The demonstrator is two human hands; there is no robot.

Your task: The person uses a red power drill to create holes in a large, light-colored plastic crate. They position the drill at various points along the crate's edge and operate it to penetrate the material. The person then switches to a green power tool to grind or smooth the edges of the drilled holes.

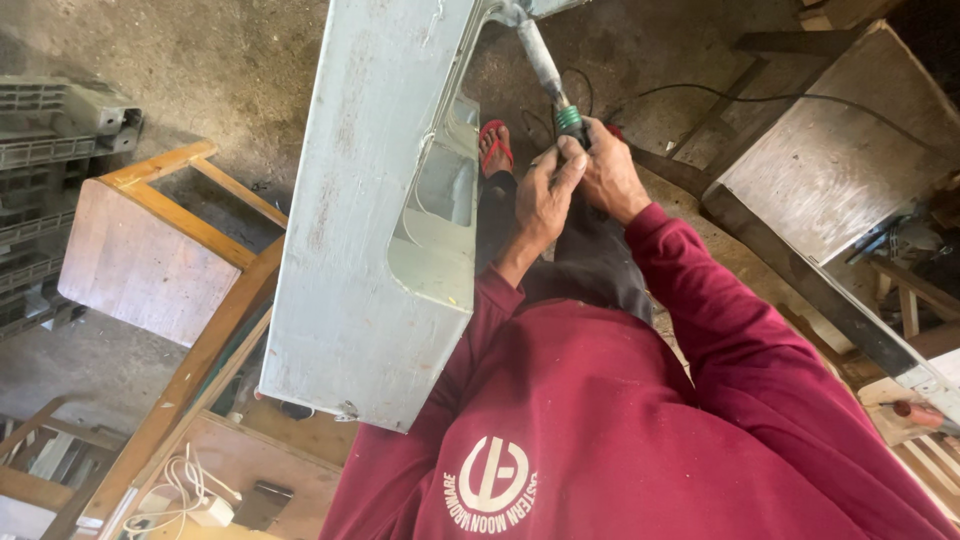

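A long pale grey-green sheet-metal casing [370, 200], with an oval cut-out and a recessed pocket in its side, runs from the near left up to the far edge of the view. It rests across wooden stands, which raises it to working height beside the person. A wooden-framed tabletop [140, 255] stands to its left, and a larger panel with a bare metal face [835, 170] leans at the right. The person stands just right of the casing in a dark red sweatshirt, one foot in a red sandal [494, 145] on the dirt floor beyond. Both hands meet far ahead on a power tool [560, 95] with a green collar. Its grey shaft angles up and left toward the casing's far end, apparently so the tip bears on the metal. The left hand [545, 195] wraps the tool's body, grip closed around it. The right hand [608, 175] clasps from the other side, steadying it. A black cord [760, 97] trails off to the far right.
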